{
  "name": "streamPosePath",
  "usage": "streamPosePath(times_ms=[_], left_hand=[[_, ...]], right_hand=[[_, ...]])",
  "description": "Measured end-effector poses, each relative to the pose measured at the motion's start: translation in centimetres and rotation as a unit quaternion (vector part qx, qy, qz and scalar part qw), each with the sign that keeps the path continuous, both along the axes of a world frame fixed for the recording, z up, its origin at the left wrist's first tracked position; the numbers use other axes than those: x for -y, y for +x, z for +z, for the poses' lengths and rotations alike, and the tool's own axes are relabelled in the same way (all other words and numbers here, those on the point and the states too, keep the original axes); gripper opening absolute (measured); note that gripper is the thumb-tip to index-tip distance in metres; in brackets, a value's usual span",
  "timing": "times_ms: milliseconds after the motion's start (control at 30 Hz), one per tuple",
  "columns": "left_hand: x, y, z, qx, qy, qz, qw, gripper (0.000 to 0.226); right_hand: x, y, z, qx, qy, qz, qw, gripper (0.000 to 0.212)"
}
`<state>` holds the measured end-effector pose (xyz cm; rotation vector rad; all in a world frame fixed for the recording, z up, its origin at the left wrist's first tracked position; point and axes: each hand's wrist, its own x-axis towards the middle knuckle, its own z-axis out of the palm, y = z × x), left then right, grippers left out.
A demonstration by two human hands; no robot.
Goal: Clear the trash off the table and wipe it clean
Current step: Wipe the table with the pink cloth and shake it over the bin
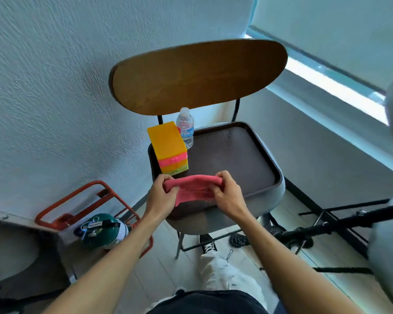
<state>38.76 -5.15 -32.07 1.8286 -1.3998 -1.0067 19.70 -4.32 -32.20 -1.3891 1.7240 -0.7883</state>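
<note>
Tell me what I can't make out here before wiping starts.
Head view only:
- Water bottle label: too blurred to read.
- Tray near edge: hidden by pink cloth, left hand and right hand.
- Yellow box contents: closed.
- Crumbs: too small.

Soft pink cloth (194, 189); dark matt tray (232, 155); clear plastic bottle (185, 128); glossy wood backrest (197, 75); rough textured wall (55, 87), upper left; orange painted metal frame (77, 200)
</note>
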Motion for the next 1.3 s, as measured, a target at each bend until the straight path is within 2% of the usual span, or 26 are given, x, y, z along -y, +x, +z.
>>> streamPosePath(times_ms=[167, 367, 500, 633, 733, 833, 933, 1067, 1167, 1300], left_hand=[[-1.9, -1.2, 1.9, -0.045, -0.017, -0.054, 0.997, 0.013], [-4.1, -3.8, 3.3, -0.112, 0.004, -0.149, 0.982, 0.022], [-5.8, -6.9, 5.5, -0.193, 0.052, -0.201, 0.959, 0.021], [-7.9, -10.8, 7.8, -0.258, 0.095, -0.260, 0.926, 0.019], [-9.8, -14.5, 8.9, -0.266, 0.112, -0.315, 0.904, 0.022], [-11.9, -18.3, 10.0, -0.245, 0.110, -0.364, 0.892, 0.025], [-14.4, -21.7, 11.3, -0.229, 0.103, -0.416, 0.874, 0.027], [-17.9, -25.5, 13.7, -0.214, 0.102, -0.471, 0.849, 0.028], [-20.0, -27.7, 15.8, -0.213, 0.108, -0.517, 0.822, 0.024], [-21.9, -30.3, 19.1, -0.229, 0.102, -0.549, 0.798, 0.022]], right_hand=[[-4.4, -0.8, 1.5, 0.036, -0.023, -0.096, 0.994, 0.010], [-10.2, -3.9, 3.0, 0.096, -0.014, -0.184, 0.978, 0.013], [-14.4, -6.8, 4.1, 0.134, -0.004, -0.233, 0.963, 0.016], [-19.1, -9.5, 4.6, 0.147, -0.008, -0.289, 0.946, 0.008], [-22.9, -11.2, 4.0, 0.100, -0.014, -0.328, 0.939, 0.011], [-26.5, -12.3, 3.8, 0.062, -0.043, -0.356, 0.931, 0.034], [-30.1, -12.8, 3.8, -0.028, -0.122, -0.335, 0.934, 0.051], [-33.4, -13.5, 4.3, -0.138, -0.202, -0.298, 0.923, 0.055], [-34.4, -14.6, 5.7, -0.181, -0.270, -0.327, 0.887, 0.053], [-35.5, -17.0, 9.0, -0.189, -0.370, -0.373, 0.830, 0.032]])
